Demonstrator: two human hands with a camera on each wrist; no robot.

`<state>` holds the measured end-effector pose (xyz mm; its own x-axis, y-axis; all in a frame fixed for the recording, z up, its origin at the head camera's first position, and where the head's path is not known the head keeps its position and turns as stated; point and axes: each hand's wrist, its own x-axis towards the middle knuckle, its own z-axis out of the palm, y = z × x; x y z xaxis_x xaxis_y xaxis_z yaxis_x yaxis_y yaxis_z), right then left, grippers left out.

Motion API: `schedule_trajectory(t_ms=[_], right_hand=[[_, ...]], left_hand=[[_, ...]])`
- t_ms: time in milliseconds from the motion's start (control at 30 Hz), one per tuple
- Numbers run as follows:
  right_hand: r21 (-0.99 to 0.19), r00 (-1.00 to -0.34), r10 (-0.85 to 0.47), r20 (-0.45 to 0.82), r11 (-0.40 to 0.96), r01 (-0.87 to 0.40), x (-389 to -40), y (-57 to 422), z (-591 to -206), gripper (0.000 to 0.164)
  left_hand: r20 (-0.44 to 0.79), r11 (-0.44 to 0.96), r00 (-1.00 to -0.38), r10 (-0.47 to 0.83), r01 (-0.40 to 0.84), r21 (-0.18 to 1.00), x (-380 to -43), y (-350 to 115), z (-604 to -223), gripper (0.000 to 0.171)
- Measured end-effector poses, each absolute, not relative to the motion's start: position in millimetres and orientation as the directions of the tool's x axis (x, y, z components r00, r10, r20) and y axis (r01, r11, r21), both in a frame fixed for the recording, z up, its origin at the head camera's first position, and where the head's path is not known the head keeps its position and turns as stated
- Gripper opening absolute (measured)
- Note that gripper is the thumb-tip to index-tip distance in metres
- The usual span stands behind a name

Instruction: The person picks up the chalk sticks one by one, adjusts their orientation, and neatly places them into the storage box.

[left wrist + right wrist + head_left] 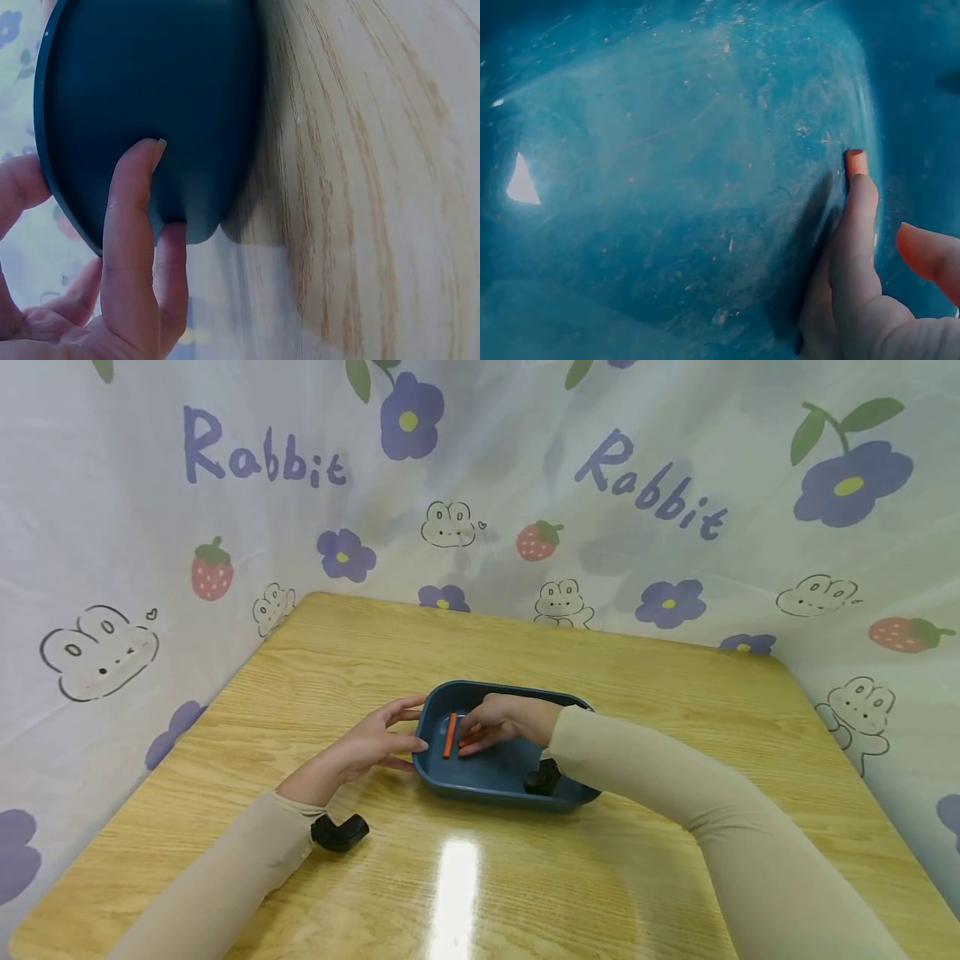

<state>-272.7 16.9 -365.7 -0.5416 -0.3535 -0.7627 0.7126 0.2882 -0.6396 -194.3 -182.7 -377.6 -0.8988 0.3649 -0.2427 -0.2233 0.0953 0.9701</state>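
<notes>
A blue tray (480, 782) with upright sides and rounded corners sits on the table. My left hand (367, 747) holds its left end, thumb and fingers spread about the rim and outer wall (195, 97). Inside the tray, a thin orange stick (449, 735) lies near the left end. My right hand (498, 720) reaches into the tray just right of that stick, fingers pointing left. In the right wrist view, an orange stick end (856, 161) shows beyond a fingertip, and the thumb (930, 255) stands apart. Whether the fingers touch the stick, I cannot tell.
The wooden table (360, 643) reaches back to a white curtain (495, 477) printed with rabbits, flowers and strawberries. Black wrist devices show at the left sleeve (217, 877) and the right sleeve (660, 768). The right forearm crosses over the tray's right end.
</notes>
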Motion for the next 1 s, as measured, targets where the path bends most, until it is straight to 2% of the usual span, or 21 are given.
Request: schedule_trajectory(t_ms=[133, 233, 600, 833, 1000], right_hand=[[-0.654, -0.543, -0.377, -0.750, 0.301, 0.694, -273, 19, -363, 0.029], [-0.668, -0.549, -0.395, -0.736, 0.297, 0.682, -272, 20, -359, 0.020], [-0.728, -0.571, -0.483, -0.664, 0.240, 0.643, -273, 28, -343, 0.040], [-0.781, -0.630, -0.498, -0.596, 0.177, 0.598, -273, 40, -332, 0.046], [-0.802, -0.643, -0.508, -0.573, 0.188, 0.566, -272, 55, -322, 0.054]], left_hand=[[-0.245, 0.095, -0.900, 0.360, -0.226, 0.970, -195, -182, -378, 0.077], [-0.244, 0.097, -0.900, 0.360, -0.224, 0.970, -195, -182, -377, 0.077], [-0.246, 0.096, -0.899, 0.362, -0.226, 0.969, -194, -182, -379, 0.078], [-0.244, 0.105, -0.902, 0.357, -0.221, 0.970, -194, -183, -379, 0.079], [-0.243, 0.111, -0.904, 0.352, -0.218, 0.970, -194, -182, -379, 0.079]])
